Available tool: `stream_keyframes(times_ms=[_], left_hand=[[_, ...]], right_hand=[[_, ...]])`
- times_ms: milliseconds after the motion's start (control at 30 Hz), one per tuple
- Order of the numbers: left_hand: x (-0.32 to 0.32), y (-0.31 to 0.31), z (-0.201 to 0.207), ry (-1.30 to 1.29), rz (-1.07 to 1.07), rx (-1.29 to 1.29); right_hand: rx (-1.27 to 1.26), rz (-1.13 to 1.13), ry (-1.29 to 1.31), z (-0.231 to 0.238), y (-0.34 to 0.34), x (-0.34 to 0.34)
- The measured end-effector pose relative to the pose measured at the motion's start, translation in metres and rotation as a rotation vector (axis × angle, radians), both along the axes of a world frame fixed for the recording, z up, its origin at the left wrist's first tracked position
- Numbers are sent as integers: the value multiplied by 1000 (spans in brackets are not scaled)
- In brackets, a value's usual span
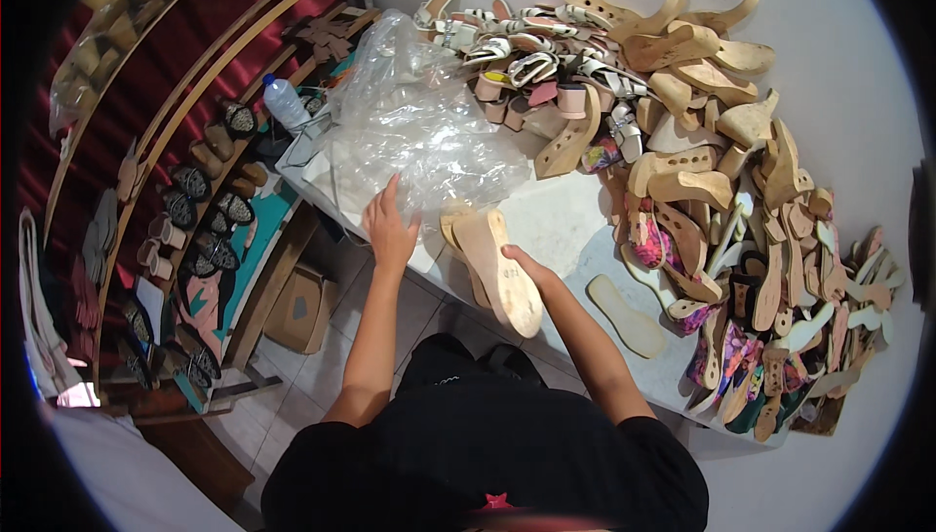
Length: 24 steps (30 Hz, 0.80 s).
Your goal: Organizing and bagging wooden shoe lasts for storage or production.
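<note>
In my right hand (527,271) is a pale wooden wedge shoe sole (499,283), gripped along its right side near the table's front edge. At least one more similar wooden piece (453,225) shows behind and to the left of it; I cannot tell whether it is held too. My left hand (391,226) is raised with its fingers apart, holding nothing. It is at the near left edge of a large crumpled clear plastic bag (419,127); whether the fingertips touch the plastic I cannot tell.
White sandals (534,66) and wooden soles (687,44) are heaped along the table's back and right. A flat insole (626,315) lies right of my right hand. Shelves with shoes (200,196) and a water bottle (284,101) stand left, a cardboard box (298,313) below.
</note>
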<state>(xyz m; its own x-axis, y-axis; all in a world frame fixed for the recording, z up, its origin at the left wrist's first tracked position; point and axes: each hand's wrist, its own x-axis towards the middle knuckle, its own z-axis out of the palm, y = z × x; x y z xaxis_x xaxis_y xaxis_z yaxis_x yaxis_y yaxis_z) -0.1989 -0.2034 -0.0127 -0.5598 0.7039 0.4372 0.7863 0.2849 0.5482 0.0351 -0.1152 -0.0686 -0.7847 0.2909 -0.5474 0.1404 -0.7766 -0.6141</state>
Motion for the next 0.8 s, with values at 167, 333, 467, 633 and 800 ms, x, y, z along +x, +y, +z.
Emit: stream_keyframes(times_ms=[167, 333, 467, 633, 800], left_hand=[[18, 11, 37, -234, -242, 195], [34, 10, 65, 4, -359, 172], [26, 8, 74, -75, -343, 120], [19, 3, 77, -8, -426, 170], [7, 10, 75, 62, -508, 377]], right_hand=[[-4, 104, 28, 0, 12, -51], [-36, -107, 113, 28, 13, -91], [-103, -397, 270, 40, 43, -111], [-160, -547, 382, 41, 64, -131], [-128, -582, 494, 29, 62, -149]])
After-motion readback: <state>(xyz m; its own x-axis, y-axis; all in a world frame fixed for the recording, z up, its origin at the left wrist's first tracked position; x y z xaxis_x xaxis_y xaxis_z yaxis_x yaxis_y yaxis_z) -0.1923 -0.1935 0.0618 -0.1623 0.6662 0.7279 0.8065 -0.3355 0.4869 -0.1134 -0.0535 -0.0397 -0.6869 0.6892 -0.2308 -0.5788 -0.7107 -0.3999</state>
